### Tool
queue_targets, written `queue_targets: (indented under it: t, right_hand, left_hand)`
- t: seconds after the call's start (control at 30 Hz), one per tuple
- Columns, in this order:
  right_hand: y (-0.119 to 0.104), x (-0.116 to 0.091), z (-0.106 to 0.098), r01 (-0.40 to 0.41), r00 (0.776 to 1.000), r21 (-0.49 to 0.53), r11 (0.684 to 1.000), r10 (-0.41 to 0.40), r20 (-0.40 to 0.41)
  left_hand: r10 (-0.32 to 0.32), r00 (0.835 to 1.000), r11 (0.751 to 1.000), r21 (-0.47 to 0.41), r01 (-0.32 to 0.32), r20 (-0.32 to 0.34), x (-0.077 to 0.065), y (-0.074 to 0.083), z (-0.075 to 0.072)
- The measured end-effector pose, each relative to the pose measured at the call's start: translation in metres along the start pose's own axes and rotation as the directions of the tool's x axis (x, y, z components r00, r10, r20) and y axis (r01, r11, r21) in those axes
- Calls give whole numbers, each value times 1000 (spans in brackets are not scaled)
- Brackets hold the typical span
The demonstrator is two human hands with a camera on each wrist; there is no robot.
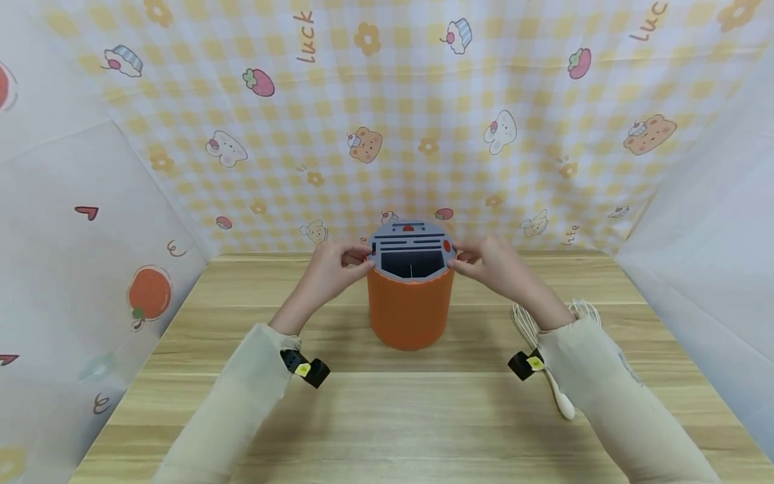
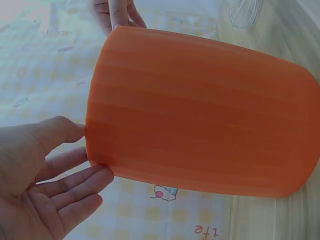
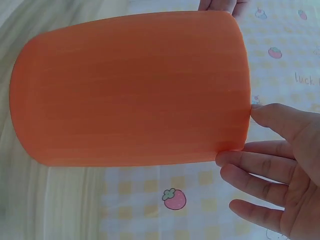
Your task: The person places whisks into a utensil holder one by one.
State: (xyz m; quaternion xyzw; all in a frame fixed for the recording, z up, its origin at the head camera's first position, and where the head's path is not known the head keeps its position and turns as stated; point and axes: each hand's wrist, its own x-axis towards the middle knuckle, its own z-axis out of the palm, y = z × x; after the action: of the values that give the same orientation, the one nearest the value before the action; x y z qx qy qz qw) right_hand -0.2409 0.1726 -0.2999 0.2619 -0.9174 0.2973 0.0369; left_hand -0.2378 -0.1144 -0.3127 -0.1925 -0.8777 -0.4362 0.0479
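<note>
cream sleeves, black wrist cameras

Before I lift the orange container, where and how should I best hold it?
I would grip the orange container by its round wall, below the grey slotted top, from left and right together: it stands upright, shows no handle, and the top may be loose.

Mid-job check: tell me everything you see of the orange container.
The container is orange, perhaps plastic, faintly ridged and rounded at the base. It stands upright on the wooden table, topped by a grey lid with slots, red spots and a dark opening. The left hand and right hand touch its top edge at opposite sides.
</note>
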Motion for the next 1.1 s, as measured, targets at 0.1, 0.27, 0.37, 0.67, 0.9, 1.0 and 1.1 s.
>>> queue_targets:
  t: [0.1, 0.27, 0.37, 0.67, 0.9, 1.0, 1.1]
  right_hand:
    - [-1, -6, 1, 19, 1000, -10, 1000, -19, -16]
    - [-5, -16, 1, 16, 1000, -30, 999, -16, -21]
    - [-7, -22, 1, 20, 999, -43, 999, -21, -26]
    - [-11, -37, 3, 32, 998, -41, 999, -34, -60]
    - [-16, -47, 5, -12, 999, -61, 998, 9, -54]
    - [-17, -50, 5, -9, 998, -58, 998, 6, -64]
    - [-18, -54, 6, -1, 998, -68, 998, -4, -69]
  left_hand:
    - [11, 1000, 1000, -7, -11, -6, -6, 4, 1]
    - [-1, 1000, 1000, -3, 1, 1, -17, 10, 1]
    - [5, 1000, 1000, 7, -5, -2, -21, 13, 2]
    - [22, 1000, 999, 23, -22, -15, -34, 17, 6]
    - [55, 998, 998, 22, -54, -38, -42, 20, 7]
    - [65, 997, 998, 29, -64, -38, -45, 21, 7]
    - [65, 997, 998, 30, -64, -36, -47, 22, 8]
